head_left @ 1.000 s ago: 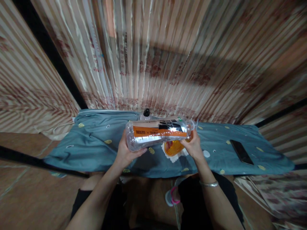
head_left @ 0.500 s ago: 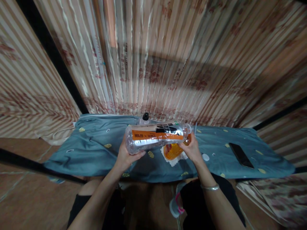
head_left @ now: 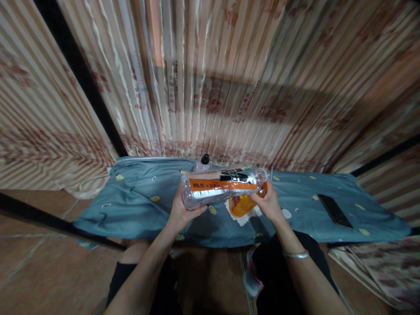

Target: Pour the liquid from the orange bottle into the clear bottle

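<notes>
A large clear plastic bottle with an orange, silver and black label is held nearly level, its mouth to the right. My left hand is wrapped round its base end. Below its mouth, an orange translucent bottle leans over a white tissue. My right hand is closed at the upper end of this orange bottle, close to the clear bottle's mouth. The fingers hide how the two openings meet. A thin pale strip sticks up beside the fingers.
A clear container with a black top stands behind the bottles. On the blue-green patterned sheet lie a white round cap and a dark phone. Black posts and a striped curtain surround the bed.
The whole scene has shifted slightly right in view. Both hands keep their hold, and the clear bottle stays almost level above the orange one.
</notes>
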Tool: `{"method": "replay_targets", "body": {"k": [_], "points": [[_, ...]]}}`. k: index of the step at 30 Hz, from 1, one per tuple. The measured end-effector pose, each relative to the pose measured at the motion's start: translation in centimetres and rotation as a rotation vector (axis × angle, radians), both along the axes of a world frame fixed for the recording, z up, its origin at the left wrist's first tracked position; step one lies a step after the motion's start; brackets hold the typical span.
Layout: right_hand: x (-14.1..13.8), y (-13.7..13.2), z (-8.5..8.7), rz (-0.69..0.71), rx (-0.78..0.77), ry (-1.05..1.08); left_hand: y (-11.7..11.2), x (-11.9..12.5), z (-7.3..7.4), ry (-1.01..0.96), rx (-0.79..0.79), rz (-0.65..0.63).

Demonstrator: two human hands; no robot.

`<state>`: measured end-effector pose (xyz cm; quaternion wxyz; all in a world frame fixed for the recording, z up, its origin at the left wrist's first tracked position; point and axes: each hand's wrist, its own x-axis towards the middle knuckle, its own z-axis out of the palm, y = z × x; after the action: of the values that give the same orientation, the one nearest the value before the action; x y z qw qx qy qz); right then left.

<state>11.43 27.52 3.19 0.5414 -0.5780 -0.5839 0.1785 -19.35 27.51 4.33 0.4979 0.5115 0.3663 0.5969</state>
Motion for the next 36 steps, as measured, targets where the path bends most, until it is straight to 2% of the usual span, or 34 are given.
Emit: {"method": "replay_targets", "body": {"k": [5, 13, 32, 36], "points": [[0.1, -0.3, -0.2, -0.015, -0.011, -0.010, 0.2, 0.3, -0.2, -0.035, 0.001, -0.052], [1.2, -0.5, -0.5, 0.025, -0.076, -0.023, 0.4, 0.1, -0.6, -0.023, 0.014, -0.040], [1.6, -0.1, -0.1, 0.196, -0.148, 0.132, -0.3, -0.4, 0.9, 0.050, -0.025, -0.005], [1.4, -0.2, -1.0, 0.211, -0.141, 0.154, -0.4, -0.5, 1.1, 0.052, -0.031, 0.005]]}}
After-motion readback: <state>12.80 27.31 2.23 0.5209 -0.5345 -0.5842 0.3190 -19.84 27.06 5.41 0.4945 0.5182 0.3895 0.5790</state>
